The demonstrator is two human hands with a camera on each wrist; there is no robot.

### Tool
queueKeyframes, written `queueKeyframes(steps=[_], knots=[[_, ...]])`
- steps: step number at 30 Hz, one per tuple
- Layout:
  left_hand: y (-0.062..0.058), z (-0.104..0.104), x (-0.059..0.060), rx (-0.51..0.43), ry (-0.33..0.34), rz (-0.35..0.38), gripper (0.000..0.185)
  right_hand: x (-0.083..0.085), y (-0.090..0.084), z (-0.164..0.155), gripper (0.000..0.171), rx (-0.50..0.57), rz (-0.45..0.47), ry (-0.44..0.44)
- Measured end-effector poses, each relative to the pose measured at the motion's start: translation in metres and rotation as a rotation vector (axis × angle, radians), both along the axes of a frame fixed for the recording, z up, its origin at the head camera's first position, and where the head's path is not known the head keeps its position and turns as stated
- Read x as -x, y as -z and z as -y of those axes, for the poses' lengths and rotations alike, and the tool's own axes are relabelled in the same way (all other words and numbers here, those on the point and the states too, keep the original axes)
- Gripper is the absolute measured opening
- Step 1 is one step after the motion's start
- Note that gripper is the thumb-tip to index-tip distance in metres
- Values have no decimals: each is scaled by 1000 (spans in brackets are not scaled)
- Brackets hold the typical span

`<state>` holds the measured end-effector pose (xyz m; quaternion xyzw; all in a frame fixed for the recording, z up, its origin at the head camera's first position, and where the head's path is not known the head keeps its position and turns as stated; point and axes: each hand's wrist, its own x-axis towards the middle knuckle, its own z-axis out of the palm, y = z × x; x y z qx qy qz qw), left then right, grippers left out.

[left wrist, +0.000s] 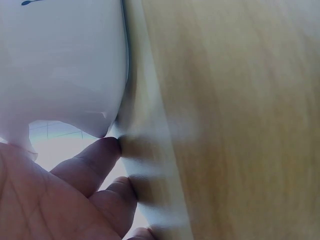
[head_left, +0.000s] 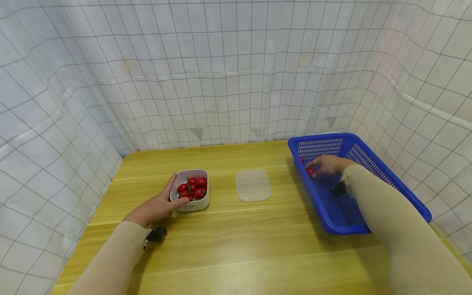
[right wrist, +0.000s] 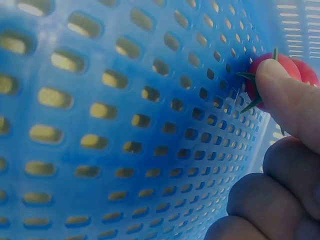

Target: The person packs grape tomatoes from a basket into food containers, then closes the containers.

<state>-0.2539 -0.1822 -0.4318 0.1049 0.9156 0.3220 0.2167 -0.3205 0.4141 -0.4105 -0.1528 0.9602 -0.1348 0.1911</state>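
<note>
A small white square container (head_left: 197, 206) stands on the table at the left, with several red cherry tomatoes (head_left: 199, 193) inside. My left hand (head_left: 156, 208) holds it by the near left corner, thumb over the front rim and index finger along the left side. The left wrist view shows the container's wall (left wrist: 60, 65) close up, with fingertips at its edge. Inside the blue basket (head_left: 317, 205) at the right, my right hand (head_left: 327, 164) pinches a cherry tomato (right wrist: 255, 92) with green sepals. Another tomato (head_left: 302, 159) lies beside it against the basket's left wall.
Between container and basket, a translucent square lid (head_left: 253, 185) lies flat on the wooden table (head_left: 236, 246). White grid-patterned curtains (head_left: 236, 82) enclose the table at the back and both sides. The basket's raised rim surrounds my right hand.
</note>
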Motion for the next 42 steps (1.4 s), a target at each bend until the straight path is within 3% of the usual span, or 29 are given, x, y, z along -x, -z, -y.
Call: queueKeyframes(steps=[15, 25, 31, 35, 42], knots=[[3, 6, -2, -23, -9, 5, 114, 4, 0, 8, 51, 18, 19, 19], [7, 8, -3, -42, -12, 10, 114, 1, -4, 5, 45, -4, -39, -74], [6, 9, -4, -62, -11, 17, 114, -2, -17, 8, 39, 10, -63, -79], [4, 9, -4, -61, -11, 15, 114, -1, -28, 10, 43, 64, -60, -27], [0, 5, 0, -48, 5, -14, 114, 3, -72, 38, 47, 171, -102, 35]])
